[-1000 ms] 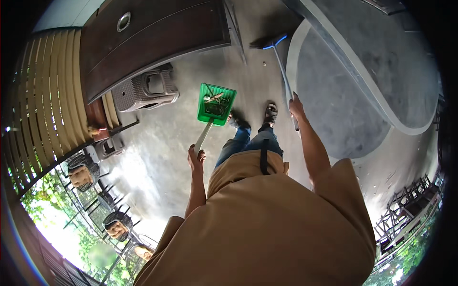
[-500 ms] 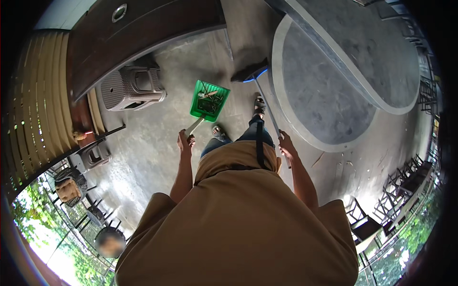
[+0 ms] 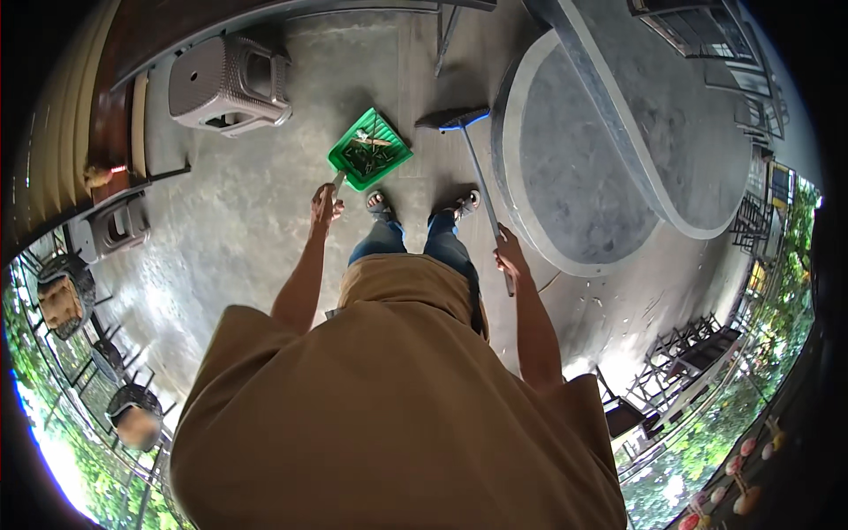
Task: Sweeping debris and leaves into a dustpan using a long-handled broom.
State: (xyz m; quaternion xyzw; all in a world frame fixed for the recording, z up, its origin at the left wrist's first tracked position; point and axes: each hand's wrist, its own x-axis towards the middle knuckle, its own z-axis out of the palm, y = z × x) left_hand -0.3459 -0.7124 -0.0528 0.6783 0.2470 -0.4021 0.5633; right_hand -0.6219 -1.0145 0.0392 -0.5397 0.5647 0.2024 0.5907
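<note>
My left hand (image 3: pixel 325 210) is closed round the pale handle of a green dustpan (image 3: pixel 396 157). The dustpan sits ahead of my feet, a little to the left, with dry leaves, twigs and bits of litter in it. In my right hand (image 3: pixel 511 254) is the grey stick of a broom (image 3: pixel 481 181), gripped near its upper end. The broom's blue-edged head (image 3: pixel 468 118) with dark bristles is at the floor, right of the dustpan and apart from it. My two sandalled feet stand between the tools and me.
A curved concrete platform (image 3: pixel 609 150) with a pale border rises close on the right. Brown plastic stools (image 3: pixel 221 84) stand at the left. Dark chairs (image 3: pixel 685 353) line the right side, and cushioned wicker chairs (image 3: pixel 64 300) the left. Small debris (image 3: pixel 609 300) lies right of my arm.
My view has shifted with my body. My left foot has come forward, nearly level with the right. The dustpan is tilted differently, still loaded, and both hands keep their grips.
</note>
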